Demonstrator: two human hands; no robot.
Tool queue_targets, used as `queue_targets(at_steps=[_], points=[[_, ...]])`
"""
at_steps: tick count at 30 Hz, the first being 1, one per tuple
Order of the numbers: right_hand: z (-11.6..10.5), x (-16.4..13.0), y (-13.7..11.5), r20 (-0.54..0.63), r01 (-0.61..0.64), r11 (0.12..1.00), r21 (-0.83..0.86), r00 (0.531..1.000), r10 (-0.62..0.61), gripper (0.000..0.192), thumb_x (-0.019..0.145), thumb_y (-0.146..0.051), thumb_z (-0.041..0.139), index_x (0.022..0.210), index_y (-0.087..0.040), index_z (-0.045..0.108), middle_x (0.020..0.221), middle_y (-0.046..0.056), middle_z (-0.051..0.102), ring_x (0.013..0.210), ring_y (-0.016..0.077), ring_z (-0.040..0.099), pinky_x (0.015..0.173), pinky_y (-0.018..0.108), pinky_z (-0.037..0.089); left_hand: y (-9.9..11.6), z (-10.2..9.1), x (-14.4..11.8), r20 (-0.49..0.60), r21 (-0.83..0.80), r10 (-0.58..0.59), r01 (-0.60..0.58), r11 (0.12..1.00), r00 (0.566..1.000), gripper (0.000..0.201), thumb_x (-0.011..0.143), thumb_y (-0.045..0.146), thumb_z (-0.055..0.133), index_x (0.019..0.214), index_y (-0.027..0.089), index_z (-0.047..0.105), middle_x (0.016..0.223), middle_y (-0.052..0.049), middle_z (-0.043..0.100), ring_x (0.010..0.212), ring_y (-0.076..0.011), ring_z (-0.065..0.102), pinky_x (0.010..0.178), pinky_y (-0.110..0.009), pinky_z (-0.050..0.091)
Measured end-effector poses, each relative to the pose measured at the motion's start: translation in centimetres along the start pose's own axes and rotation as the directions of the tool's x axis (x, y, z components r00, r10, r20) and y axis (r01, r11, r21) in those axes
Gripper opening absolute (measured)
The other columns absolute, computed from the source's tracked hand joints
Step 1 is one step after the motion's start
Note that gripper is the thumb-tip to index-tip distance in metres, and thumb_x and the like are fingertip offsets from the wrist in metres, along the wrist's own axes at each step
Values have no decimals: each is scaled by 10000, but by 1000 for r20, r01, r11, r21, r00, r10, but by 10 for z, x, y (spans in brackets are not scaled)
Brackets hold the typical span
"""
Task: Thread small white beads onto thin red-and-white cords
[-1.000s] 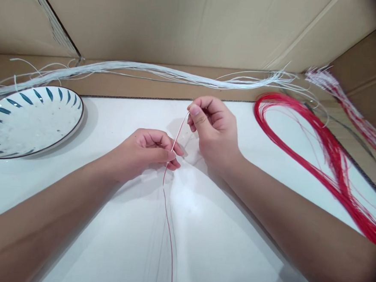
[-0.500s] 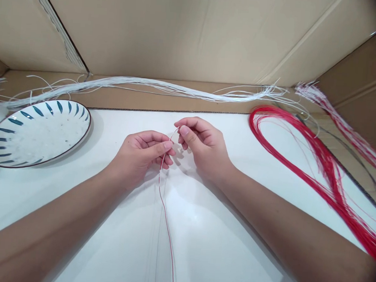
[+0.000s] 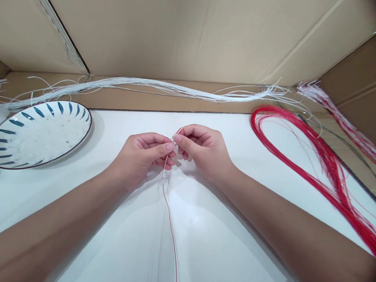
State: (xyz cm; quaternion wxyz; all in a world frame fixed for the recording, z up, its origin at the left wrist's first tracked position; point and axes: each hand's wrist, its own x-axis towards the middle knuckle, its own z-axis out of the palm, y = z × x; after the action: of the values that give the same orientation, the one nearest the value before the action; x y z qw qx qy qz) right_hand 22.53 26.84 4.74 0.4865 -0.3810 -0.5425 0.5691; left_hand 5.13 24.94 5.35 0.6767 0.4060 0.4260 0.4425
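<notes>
My left hand (image 3: 146, 157) is closed in a pinch, thumb against forefinger, on a thin red and white cord (image 3: 171, 225). Close beside it, my right hand (image 3: 200, 148) pinches the upper end of the same cord, and the fingertips of both hands nearly touch. Between them shows a short pale stretch of cord; a bit of red sticks up over the right forefinger. Below the left fingers the cord looks white, then runs on red down past the bottom of the view. The fingertips hide how the strands join.
A bundle of white cords (image 3: 153, 83) lies along the back. At right are a looped hank of red cords (image 3: 279, 161) and a red-and-white bundle (image 3: 347, 122). A plate with dark leaf-like strokes (image 3: 43, 133) stands left on the white table (image 3: 119, 239). Cardboard walls (image 3: 182, 33) rise behind.
My right hand has moved slightly down and left, closing the gap to my left fingertips. The cord between them has become shorter, and a red bit now shows above the right fingers.
</notes>
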Motion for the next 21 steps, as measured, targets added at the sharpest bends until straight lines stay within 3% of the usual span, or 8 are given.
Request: queue_targets(at_steps=[4, 10, 15, 21], points=[[-2, 0, 2, -3, -25, 998, 58, 1000, 26, 255, 751, -341, 891, 757, -163, 709, 667, -12, 664, 513, 72, 524, 488, 218, 447, 0, -1, -1, 3, 0, -5, 5, 1000, 1000, 147, 789, 258, 866, 761, 147, 774, 689, -32, 743, 570, -124, 678, 565, -233, 564], [-3, 2, 3, 148, -72, 975, 211, 988, 41, 191, 834, -338, 838, 886, -169, 765, 674, -3, 676, 532, 77, 536, 496, 217, 449, -1, -3, 0, 65, -33, -14, 16, 999, 998, 164, 812, 272, 852, 764, 141, 766, 674, -18, 716, 564, -121, 669, 537, -225, 545], [-5, 4, 4, 130, -80, 964, 252, 990, 48, 210, 745, -315, 911, 786, -168, 768, 710, 0, 702, 527, 67, 551, 484, 206, 449, 1, -5, 1, 89, -33, -12, 15, 999, 996, 195, 803, 301, 864, 755, 140, 767, 693, -23, 722, 557, -119, 662, 525, -230, 537], [-5, 5, 6, 107, -69, 959, 276, 993, 41, 174, 754, -284, 909, 766, -178, 772, 708, -1, 711, 551, 69, 581, 514, 194, 481, 1, -4, 0, 87, -43, -19, 23, 999, 996, 157, 742, 246, 909, 807, 162, 794, 724, -30, 762, 555, -114, 664, 530, -223, 541]])
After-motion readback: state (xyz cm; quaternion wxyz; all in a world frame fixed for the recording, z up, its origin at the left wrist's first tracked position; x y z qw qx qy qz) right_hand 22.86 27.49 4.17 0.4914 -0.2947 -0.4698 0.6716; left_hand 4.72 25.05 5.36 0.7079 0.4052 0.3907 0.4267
